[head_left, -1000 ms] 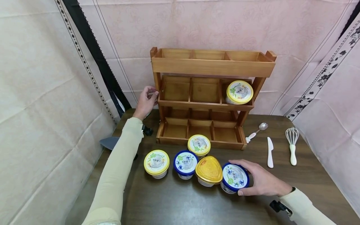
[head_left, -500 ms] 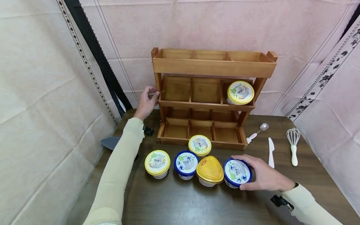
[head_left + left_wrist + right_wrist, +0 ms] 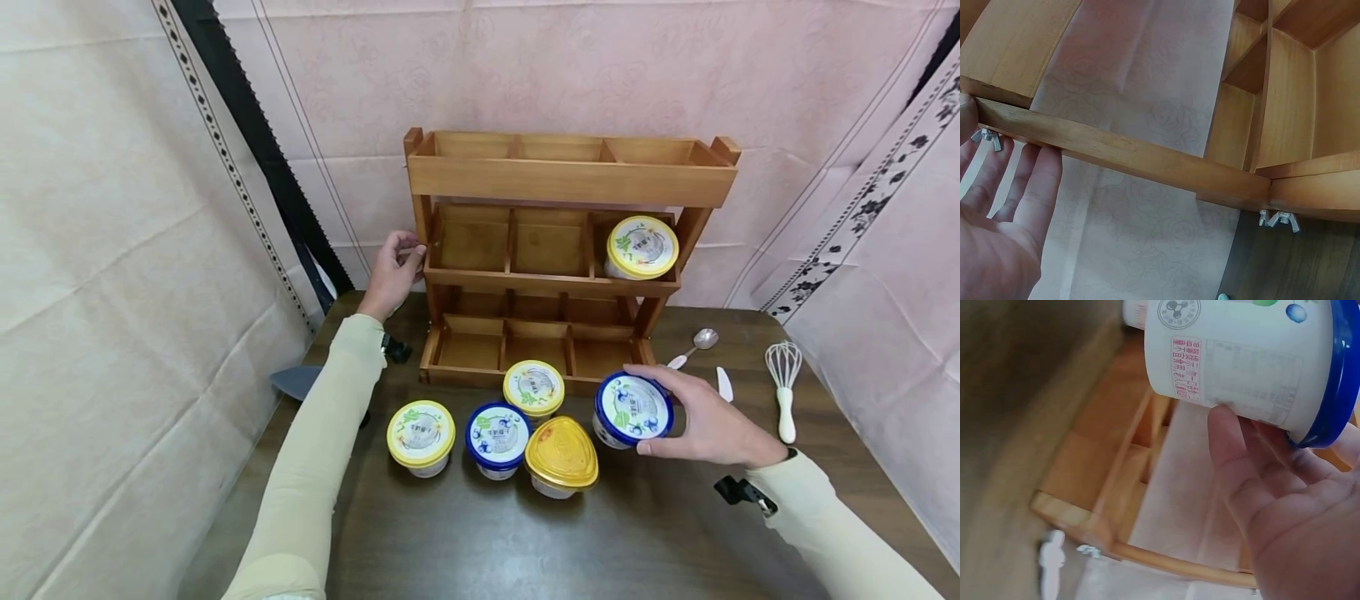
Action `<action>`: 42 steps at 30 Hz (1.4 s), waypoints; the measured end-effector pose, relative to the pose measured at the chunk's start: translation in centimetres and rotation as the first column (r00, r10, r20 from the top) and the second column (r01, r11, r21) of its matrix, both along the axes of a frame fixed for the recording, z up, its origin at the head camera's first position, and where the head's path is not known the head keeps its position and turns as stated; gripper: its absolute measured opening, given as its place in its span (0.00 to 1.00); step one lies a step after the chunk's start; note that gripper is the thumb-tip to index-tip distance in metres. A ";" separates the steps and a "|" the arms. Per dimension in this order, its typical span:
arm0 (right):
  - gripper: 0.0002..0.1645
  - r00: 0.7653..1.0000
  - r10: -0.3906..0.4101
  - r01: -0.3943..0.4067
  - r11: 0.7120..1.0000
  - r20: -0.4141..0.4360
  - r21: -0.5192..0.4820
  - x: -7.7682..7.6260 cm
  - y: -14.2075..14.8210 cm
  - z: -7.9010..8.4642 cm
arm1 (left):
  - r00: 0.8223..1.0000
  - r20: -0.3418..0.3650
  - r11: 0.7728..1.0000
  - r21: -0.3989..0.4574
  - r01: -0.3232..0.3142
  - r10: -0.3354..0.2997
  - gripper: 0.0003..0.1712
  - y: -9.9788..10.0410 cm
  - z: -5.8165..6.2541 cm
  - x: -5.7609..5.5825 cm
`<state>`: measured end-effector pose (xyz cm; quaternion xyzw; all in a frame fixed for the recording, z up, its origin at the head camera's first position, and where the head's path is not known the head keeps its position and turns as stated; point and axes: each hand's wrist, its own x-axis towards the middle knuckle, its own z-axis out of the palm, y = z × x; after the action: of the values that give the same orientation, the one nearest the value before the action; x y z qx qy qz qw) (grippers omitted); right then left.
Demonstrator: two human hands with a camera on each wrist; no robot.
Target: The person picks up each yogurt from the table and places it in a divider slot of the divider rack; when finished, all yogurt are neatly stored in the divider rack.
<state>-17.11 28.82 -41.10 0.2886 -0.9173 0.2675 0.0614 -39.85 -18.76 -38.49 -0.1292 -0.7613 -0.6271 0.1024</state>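
Note:
My right hand (image 3: 708, 421) grips a white tub with a blue lid (image 3: 634, 407) from its right side, just in front of the rack's bottom tier. The right wrist view shows this tub's printed wall (image 3: 1235, 369), with fingertips (image 3: 1229, 425) against it. At the far left, my left hand (image 3: 393, 275) holds the side post of a three-tier wooden rack (image 3: 555, 179). In the left wrist view the thumb and fingers lie on either side of that post (image 3: 1122, 153), beside a wing nut. One yellow-lidded tub (image 3: 642, 247) sits in the middle tier's right compartment.
In front of the rack stand two yellow-lidded tubs (image 3: 421, 433) (image 3: 534, 387), another blue-lidded tub (image 3: 498, 435) and a tub with a plain yellow lid (image 3: 562, 454). To the right lie a spoon (image 3: 705, 338), a white knife (image 3: 724, 384) and a whisk (image 3: 784, 383).
My right hand has lifted the blue-lidded tub away from beside the plain yellow lid and moved it toward the rack. The left hand has stayed at the post.

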 end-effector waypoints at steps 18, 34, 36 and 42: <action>0.64 0.988 -0.077 0.058 0.989 -0.134 -0.135 -4.0 -2.3 6.1 | 1.000 -0.006 1.000 -0.008 -0.019 0.019 0.23 0.2 0.0 0.0; 0.59 0.970 -0.152 0.100 0.961 -0.191 -0.258 -6.8 -5.4 9.2 | 1.000 -0.009 1.000 0.005 -0.016 0.016 0.22 0.1 -0.2 -0.4; 0.59 0.967 -0.158 0.103 0.960 -0.201 -0.262 -7.3 -5.7 9.4 | 1.000 -0.010 1.000 0.005 -0.019 0.019 0.22 0.1 -0.2 -0.4; 0.60 0.962 -0.186 0.129 0.955 -0.200 -0.268 -8.5 -6.8 10.0 | 1.000 -0.005 1.000 0.007 -0.024 0.024 0.21 0.2 -0.1 -0.4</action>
<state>-25.64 22.01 -31.09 0.2321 -0.8832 0.3421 0.2214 -40.28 -18.52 -38.63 -0.1213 -0.7603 -0.6281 0.1125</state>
